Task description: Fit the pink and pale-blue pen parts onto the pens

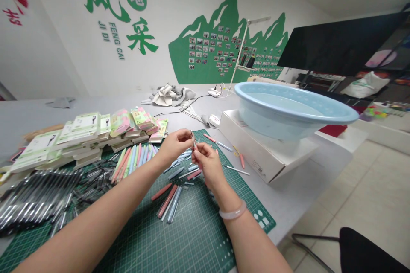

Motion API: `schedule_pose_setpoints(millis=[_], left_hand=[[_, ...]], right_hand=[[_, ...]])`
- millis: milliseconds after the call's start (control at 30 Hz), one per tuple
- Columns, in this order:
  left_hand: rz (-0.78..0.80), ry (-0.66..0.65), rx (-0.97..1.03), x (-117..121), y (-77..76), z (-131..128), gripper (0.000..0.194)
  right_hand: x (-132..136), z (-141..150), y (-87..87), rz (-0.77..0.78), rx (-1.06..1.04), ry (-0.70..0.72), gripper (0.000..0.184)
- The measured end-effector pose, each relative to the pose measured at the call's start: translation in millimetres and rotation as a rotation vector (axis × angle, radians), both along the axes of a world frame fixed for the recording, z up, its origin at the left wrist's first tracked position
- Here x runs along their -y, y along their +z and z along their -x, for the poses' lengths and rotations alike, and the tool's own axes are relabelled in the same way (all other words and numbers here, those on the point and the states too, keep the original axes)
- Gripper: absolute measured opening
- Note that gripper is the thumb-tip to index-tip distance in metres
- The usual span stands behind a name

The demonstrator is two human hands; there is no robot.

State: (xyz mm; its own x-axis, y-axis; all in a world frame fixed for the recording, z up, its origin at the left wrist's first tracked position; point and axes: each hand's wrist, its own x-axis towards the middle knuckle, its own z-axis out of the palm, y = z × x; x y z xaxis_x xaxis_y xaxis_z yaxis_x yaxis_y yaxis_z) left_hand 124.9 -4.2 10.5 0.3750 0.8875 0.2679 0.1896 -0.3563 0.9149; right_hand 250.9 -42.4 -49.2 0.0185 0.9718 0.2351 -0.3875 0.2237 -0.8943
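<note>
My left hand (174,145) and my right hand (207,163) meet above a green cutting mat (192,239). Both pinch a thin pen part (194,140) between their fingertips, the left at its upper end, the right just below. Pastel pen barrels (131,158) in pink, green and blue lie in a row to the left of my hands. More loose barrels and refills (171,201) are scattered on the mat under and in front of my hands. A pale bangle sits on my right wrist.
Stacks of flat packaged boxes (86,132) stand at the back left, and dark pen parts in clear wrap (35,198) at the far left. A light blue basin (288,108) rests on a white box (259,149) to the right. The table edge drops to a tiled floor by a black chair (368,249).
</note>
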Motion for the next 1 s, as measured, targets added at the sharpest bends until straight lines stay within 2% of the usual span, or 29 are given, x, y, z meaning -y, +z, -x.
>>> schedule_pose_setpoints(millis=[233, 333, 433, 533, 667, 833, 1000], left_hand=[[-0.132, -0.004, -0.057, -2, -0.8, -3, 0.014], [-0.062, 0.013, -0.090, -8, -8.5, -3, 0.025], [-0.055, 0.096, -0.452, -13, -26.1, 0, 0.027], [-0.093, 0.114, -0.809, -15, -45.4, 1, 0.011], [-0.062, 0.161, -0.926, -10, -59.2, -8, 0.007], [-0.028, 0.208, -0.963, -10, -57.4, -18, 0.006], [-0.025, 0.220, -0.827, -19, -35.3, -1, 0.010]], right_hand=[[0, -1, 2.7, -0.007, -0.016, -0.054, 0.019], [-1, -5, 4.2, -0.008, -0.052, -0.079, 0.018], [-2, -9, 6.0, 0.000, -0.089, -0.114, 0.019], [-2, -11, 7.9, 0.002, -0.093, -0.135, 0.020], [-3, -11, 8.3, 0.015, -0.061, -0.158, 0.021], [-4, -12, 6.0, -0.012, -0.066, -0.165, 0.020], [-3, -10, 5.2, 0.001, -0.052, -0.151, 0.021]])
